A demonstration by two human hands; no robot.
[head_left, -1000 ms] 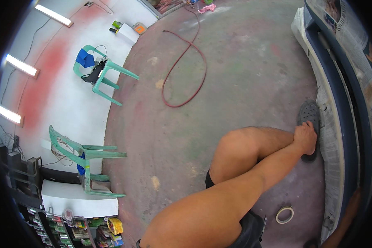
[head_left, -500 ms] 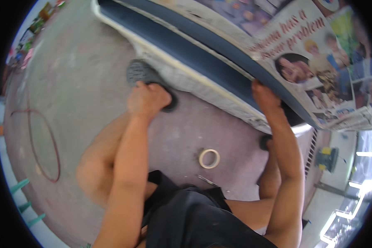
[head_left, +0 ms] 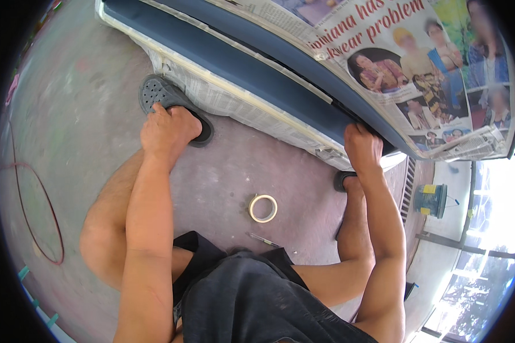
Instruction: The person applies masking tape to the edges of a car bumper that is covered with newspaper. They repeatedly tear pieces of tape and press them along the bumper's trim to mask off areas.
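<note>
A long blue-grey panel (head_left: 234,74) with a groove runs from the upper left to the right, bordered by pale tape and newspaper. My right hand (head_left: 363,148) is closed, its fingers curled against the panel at the groove near the right end; whatever they pinch is hidden. Low over my left foot, in a dark grey clog (head_left: 157,91), my left hand (head_left: 169,134) is closed with bent fingers. Its palm side is out of sight. Between my legs a roll of masking tape (head_left: 263,208) lies on the floor, and a slim cutter-like tool (head_left: 263,239) lies nearer me.
Printed newspaper (head_left: 377,57) covers the surface beyond the panel, and more newspaper (head_left: 212,97) hangs along its near side. A thin reddish hose (head_left: 54,228) curves over the floor at left. At right stand a bluish bucket (head_left: 430,200) and a floor grate (head_left: 408,188).
My right hand has slid along the groove toward the panel's right end. The whole view has shifted, so panel, tape roll and foot appear further left. My left hand stays by the clog.
</note>
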